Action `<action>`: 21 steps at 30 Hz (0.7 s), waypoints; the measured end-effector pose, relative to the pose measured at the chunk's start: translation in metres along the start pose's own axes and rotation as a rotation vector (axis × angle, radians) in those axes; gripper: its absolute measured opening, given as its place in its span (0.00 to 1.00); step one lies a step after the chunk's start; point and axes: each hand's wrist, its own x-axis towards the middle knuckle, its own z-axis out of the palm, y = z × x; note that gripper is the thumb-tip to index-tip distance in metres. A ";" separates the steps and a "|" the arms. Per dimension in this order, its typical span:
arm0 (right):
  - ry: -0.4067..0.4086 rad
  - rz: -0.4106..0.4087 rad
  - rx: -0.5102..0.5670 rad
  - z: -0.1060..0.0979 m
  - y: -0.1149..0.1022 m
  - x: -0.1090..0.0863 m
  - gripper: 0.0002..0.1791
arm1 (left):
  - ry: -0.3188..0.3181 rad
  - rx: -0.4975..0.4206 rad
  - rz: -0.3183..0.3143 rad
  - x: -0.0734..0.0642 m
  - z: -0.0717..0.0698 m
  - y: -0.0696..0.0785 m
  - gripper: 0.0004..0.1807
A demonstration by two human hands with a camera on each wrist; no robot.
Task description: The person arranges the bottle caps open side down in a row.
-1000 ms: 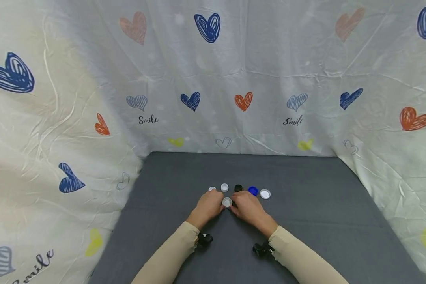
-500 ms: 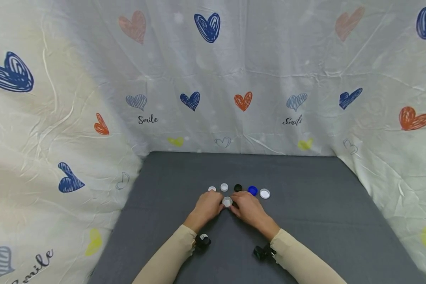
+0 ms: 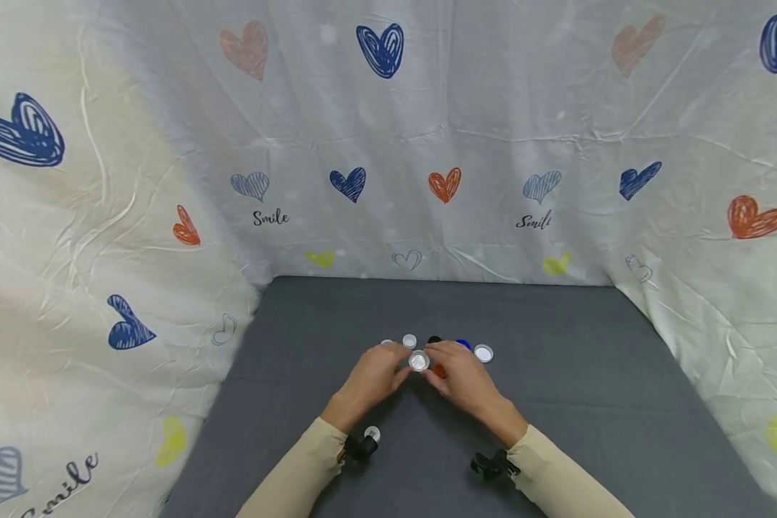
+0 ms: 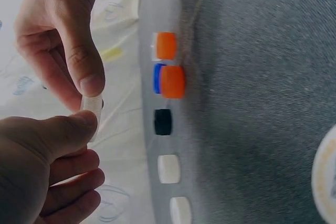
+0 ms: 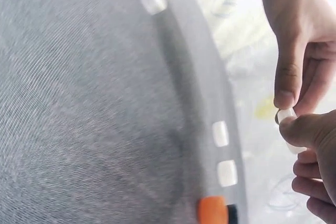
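Between my left hand (image 3: 370,378) and right hand (image 3: 462,378) is a round white bottle cap (image 3: 419,360), raised above the table in both wrist views. In the left wrist view, the left thumb presses on one part of the cap (image 4: 92,104), and the right thumb (image 4: 91,83) touches its upper end. The right wrist view shows the cap edge-on, pinched by both hands. Some fingers are hidden behind the cap and thumbs. Close under the right hand lies an orange cap (image 3: 439,370).
Behind the hands runs a row of caps: a white cap (image 3: 409,342), a black cap (image 3: 434,339), a blue cap (image 3: 464,344), a white-topped cap (image 3: 483,353), plus another white one mostly covered. Beside the left wrist lies a white cap (image 3: 372,434). Printed cloth borders the grey table (image 3: 557,460).
Both hands have risen with the white cap, and it looks larger. The orange cap under the right hand has come into view, as has more of the white cap beside the left wrist.
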 end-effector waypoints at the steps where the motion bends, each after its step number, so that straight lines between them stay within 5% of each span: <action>1: 0.011 -0.007 0.002 -0.003 -0.001 0.000 0.20 | 0.010 -0.008 0.006 0.000 -0.003 0.001 0.12; 12: 0.066 -0.043 0.063 -0.025 -0.012 -0.004 0.24 | 0.122 -0.061 0.101 -0.009 -0.026 0.010 0.17; 21: 0.085 -0.049 0.114 -0.025 -0.017 -0.017 0.26 | 0.133 -0.108 0.119 -0.021 -0.023 0.016 0.19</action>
